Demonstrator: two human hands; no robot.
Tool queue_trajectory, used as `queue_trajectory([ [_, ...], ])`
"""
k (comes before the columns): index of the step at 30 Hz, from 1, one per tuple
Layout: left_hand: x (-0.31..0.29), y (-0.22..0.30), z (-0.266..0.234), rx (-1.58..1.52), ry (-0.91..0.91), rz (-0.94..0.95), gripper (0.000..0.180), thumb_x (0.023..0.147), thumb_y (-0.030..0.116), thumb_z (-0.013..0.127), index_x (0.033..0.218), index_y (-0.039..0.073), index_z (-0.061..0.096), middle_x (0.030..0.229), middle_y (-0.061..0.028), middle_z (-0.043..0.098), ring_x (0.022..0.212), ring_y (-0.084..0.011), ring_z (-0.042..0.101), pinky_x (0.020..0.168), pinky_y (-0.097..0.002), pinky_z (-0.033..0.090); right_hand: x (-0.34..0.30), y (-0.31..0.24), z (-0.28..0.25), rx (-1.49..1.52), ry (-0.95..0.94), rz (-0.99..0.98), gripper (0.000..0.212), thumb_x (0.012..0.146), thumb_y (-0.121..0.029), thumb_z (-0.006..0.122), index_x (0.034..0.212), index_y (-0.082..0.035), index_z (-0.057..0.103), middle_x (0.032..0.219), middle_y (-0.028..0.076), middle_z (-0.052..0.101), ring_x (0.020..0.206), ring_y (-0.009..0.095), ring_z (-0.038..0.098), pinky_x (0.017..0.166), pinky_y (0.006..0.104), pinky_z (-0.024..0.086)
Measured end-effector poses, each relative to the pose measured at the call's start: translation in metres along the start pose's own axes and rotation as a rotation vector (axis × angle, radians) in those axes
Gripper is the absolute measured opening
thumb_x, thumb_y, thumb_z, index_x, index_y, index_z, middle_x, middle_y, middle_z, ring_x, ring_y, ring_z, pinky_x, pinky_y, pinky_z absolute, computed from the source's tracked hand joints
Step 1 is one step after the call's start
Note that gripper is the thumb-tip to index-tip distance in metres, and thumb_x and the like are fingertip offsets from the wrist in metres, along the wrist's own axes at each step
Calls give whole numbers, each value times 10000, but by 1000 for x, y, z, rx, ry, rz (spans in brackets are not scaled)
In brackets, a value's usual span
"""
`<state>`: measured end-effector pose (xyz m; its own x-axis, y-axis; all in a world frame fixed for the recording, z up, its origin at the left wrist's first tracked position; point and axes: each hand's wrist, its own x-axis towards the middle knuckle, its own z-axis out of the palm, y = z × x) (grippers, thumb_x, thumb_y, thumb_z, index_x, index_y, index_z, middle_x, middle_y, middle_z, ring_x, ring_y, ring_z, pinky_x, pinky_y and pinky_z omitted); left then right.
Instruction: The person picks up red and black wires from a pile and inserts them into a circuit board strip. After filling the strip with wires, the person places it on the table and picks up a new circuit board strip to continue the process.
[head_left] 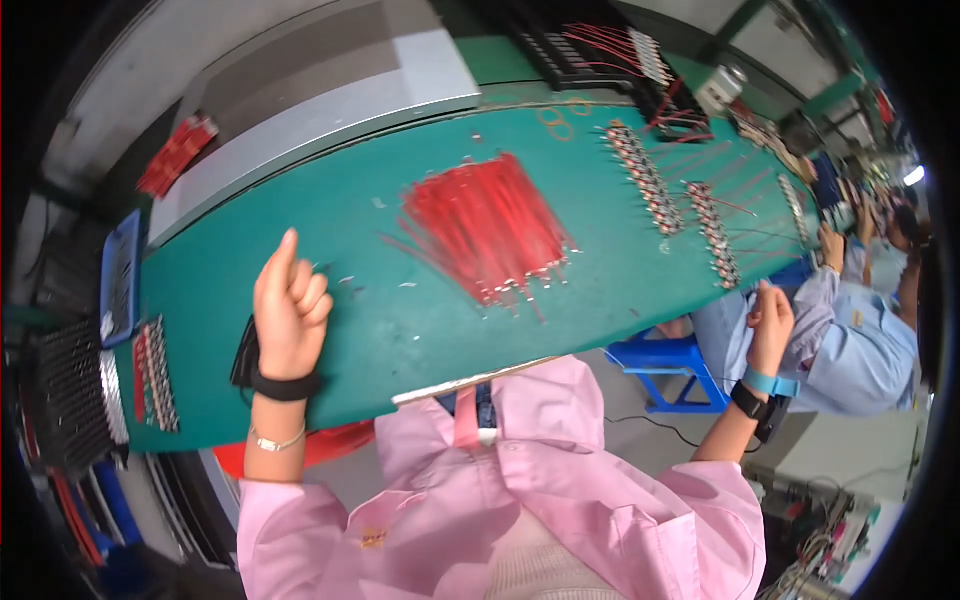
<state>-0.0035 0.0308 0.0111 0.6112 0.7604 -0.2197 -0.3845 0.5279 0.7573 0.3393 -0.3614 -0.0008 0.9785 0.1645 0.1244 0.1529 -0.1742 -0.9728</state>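
Filling most of the middle, the table (250, 220) is green, with a grey ledge (440, 75) along its back. A co-worker in light blue (860, 350) sits off to the right, with a blue stool (660, 360) nearer. A black rack (545, 55) stands at the back right. The red wires (485, 225) lie in a broad, fanned pile at the table's centre, well apart from both hands. To their right are two rows of small parts (645, 180) with thin leads. The left hand (292, 305) is raised left of the pile, index finger up, other fingers curled in; the right hand (770, 325) has its fingers curled near the table's right end, below those rows. I cannot tell whether either grasps anything. Pale scraps (408, 285) dot the table between left hand and pile.
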Motion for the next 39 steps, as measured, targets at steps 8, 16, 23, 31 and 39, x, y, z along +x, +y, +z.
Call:
queue_trajectory([
  [8,-18,24,1,35,-118,102,300,834,186,579,622,138,373,505,78,258,387,-21,226,350,-187,156,-91,-104,182,-271,-715,-597,179,795,-147,597,764,5,507,639,15,465,568,115,428,530,247,359],
  [16,-130,86,-125,1184,831,937,222,769,210,657,721,23,547,579,20,510,500,-72,463,478,-186,362,-85,-100,256,-613,-788,-1180,227,720,-138,649,744,21,488,709,132,494,638,228,468,587,314,388],
  [23,-195,95,-225,1663,1308,547,506,583,354,760,903,-4,603,909,-161,585,856,-279,554,768,-345,436,-66,-86,264,-642,-897,-893,226,742,-129,637,702,28,479,594,111,494,513,191,456,495,305,378],
  [31,-178,96,-241,1707,1201,426,625,537,384,778,990,-8,599,1026,-162,550,1019,-290,477,893,-367,350,-69,-93,266,-555,-945,-648,216,757,-123,636,694,25,491,566,87,497,481,148,452,463,284,372],
  [39,-171,101,-238,1771,1145,530,492,552,353,778,899,27,656,907,-150,615,844,-233,578,768,-312,448,-63,-88,266,-550,-954,-625,195,778,-135,622,731,20,514,564,43,491,502,86,429,464,241,358],
])
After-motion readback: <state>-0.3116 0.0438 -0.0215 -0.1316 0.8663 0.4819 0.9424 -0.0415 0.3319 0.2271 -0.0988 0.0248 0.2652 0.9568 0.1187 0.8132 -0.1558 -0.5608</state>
